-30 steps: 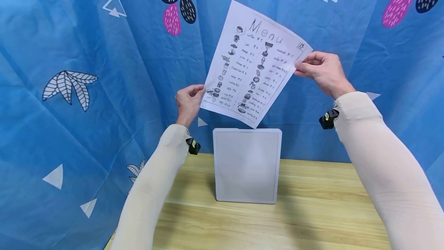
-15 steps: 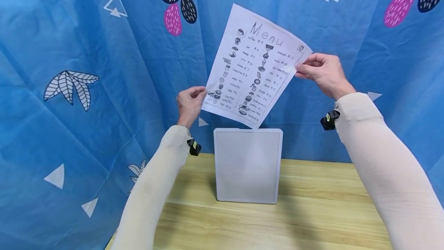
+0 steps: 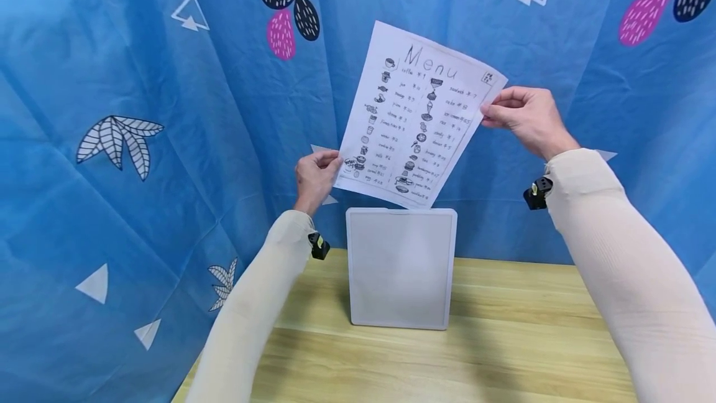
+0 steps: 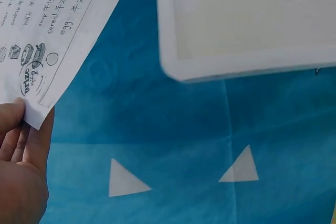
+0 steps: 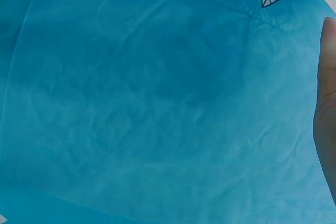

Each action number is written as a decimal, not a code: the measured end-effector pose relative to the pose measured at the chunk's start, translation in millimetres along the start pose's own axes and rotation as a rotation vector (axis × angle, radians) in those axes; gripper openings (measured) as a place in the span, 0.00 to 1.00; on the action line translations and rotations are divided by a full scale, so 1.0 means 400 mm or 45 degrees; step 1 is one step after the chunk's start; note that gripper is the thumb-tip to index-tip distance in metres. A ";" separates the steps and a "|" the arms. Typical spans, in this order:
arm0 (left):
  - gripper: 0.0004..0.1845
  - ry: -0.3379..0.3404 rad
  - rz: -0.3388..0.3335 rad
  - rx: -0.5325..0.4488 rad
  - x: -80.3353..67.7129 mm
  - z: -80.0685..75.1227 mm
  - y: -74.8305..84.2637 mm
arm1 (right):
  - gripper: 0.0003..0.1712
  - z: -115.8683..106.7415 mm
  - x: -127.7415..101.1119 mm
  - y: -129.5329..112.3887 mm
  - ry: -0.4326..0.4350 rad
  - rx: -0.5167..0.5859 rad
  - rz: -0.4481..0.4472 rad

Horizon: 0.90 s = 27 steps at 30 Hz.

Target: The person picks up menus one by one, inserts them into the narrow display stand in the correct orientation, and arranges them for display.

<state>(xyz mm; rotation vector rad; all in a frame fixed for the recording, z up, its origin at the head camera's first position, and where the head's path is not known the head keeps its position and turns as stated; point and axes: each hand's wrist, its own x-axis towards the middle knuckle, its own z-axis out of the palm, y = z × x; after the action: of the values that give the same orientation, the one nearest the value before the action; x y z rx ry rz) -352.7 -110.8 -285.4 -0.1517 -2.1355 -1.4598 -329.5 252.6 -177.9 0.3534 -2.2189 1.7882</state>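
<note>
Holding the menu sheet (image 3: 416, 120) up in the air between your two hands, printed side facing you, in front of the blue patterned cloth (image 3: 140, 142). Long axis runs from the lower corner by your left hand (image 3: 316, 173) up to the title end, tilted so the top leans toward your right; "Menu" heading sits at the upper edge, so it reads upright but rotated clockwise. Left hand pinches the bottom-left corner, thumb on the front, fingers curled behind; the left wrist view shows that corner of the sheet (image 4: 58, 35) pressed against the fingertips (image 4: 16, 124). Right hand (image 3: 528, 118) pinches the top-right corner, fingers curled narrow around the edge, sitting higher than the left. In the right wrist view only a sliver of the hand (image 5: 325, 108) shows against the cloth, grip not readable there. Below the sheet, between your forearms, a white board (image 3: 399, 266) stands upright on the wooden table (image 3: 503, 353), leaning against the cloth. The sheet's bottom corner hangs just above the board's top edge; contact not clear.
</note>
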 end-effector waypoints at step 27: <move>0.12 -0.116 -0.133 -0.042 -0.071 0.063 -0.062 | 0.24 -0.011 0.000 0.011 0.016 -0.115 0.022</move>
<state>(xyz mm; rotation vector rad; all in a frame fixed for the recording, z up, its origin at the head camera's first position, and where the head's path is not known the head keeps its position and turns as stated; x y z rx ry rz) -347.5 -92.5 -326.5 -0.1226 -2.2228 -1.5761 -331.0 257.6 -181.1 0.3041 -2.2917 1.6868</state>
